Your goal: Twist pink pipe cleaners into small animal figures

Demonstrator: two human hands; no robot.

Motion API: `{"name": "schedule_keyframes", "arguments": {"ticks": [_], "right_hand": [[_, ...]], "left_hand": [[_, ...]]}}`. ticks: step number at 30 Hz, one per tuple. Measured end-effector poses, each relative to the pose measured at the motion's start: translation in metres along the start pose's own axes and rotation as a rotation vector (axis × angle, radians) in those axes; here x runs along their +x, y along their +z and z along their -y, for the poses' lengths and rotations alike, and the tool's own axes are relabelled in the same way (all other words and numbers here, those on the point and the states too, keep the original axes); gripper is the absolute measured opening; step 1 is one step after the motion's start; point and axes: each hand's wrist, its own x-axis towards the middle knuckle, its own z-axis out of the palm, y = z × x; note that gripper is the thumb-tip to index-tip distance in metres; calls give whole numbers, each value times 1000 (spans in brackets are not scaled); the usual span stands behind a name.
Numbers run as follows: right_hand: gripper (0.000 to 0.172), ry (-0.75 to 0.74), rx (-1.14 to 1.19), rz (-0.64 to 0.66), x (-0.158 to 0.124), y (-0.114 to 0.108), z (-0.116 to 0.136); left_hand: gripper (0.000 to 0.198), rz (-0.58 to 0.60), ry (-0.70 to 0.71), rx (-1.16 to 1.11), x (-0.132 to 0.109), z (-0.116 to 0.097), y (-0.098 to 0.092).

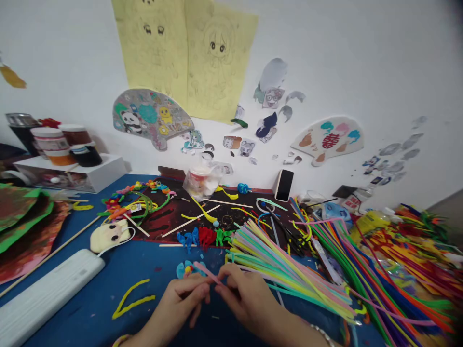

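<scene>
A short pink pipe cleaner (pixel 204 271) is pinched between both hands above the blue table, its free end pointing up and left. My left hand (pixel 184 296) grips it between thumb and forefinger, the other fingers curled. My right hand (pixel 246 294) closes on its other end, and the fingertips nearly meet. Just behind the hands lies a blue pipe-cleaner flower (pixel 183 270) with a coloured centre, partly hidden. A bent yellow pipe cleaner (pixel 132 303) rests left of my left hand. Blue, red and green twisted pieces (pixel 207 237) sit in a row farther back.
Pastel pipe cleaners (pixel 282 270) are bundled right of my hands, with brighter ones (pixel 379 284) beyond. Black-handled pliers (pixel 287 233) lie behind. A white power strip (pixel 61 294) and a wooden stick (pixel 54 253) lie left. A phone (pixel 284 185) leans against the wall.
</scene>
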Motion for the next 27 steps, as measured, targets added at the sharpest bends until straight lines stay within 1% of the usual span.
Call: {"name": "schedule_keyframes", "arguments": {"ticks": [2, 3, 4, 5, 8, 9, 10, 11, 14, 18, 20, 22, 24, 26, 27], "right_hand": [[14, 30, 61, 2, -4, 9, -3], [13, 46, 110, 33, -5, 10, -3], [13, 60, 185, 91, -5, 8, -4], [14, 69, 288, 175, -4, 5, -4], [23, 36, 686, 494, -2, -6, -7], [26, 20, 808, 567, -2, -8, -9], [29, 6, 912, 609, -2, -10, -13], [30, -4, 1000, 619, -2, -11, -16], [29, -13, 1180, 570, -6, -10, -29], [27, -13, 1301, 481, -9, -5, -43], [27, -32, 1281, 381, -7, -4, -48], [29, -61, 1184, 261, -5, -5, -50], [31, -71, 1065, 169, -3, -7, -49], [33, -48, 1004, 124, -2, -8, -46], [34, -31, 1004, 123, -3, -9, -45]], "left_hand": [[49, -34, -21, -37, 2, 1, -1], [48, -53, -32, -51, 3, 1, -1], [47, -74, -40, -55, 4, 0, -2], [45, -100, -44, -52, 4, -1, -2], [42, -211, -77, -79, 7, -7, -7], [40, -257, -86, -108, 8, -9, -9], [39, -299, -98, -143, 9, -12, -11], [39, -335, -108, -186, 10, -14, -13], [39, -407, -125, -313, 13, -20, -23], [39, -495, -97, -432, 19, -21, -37], [40, -538, -51, -441, 21, -20, -42], [46, -565, -10, -418, 22, -20, -43], [52, -575, 6, -372, 22, -20, -42], [52, -554, -7, -313, 22, -19, -39], [49, -532, -18, -287, 21, -18, -37]]}}
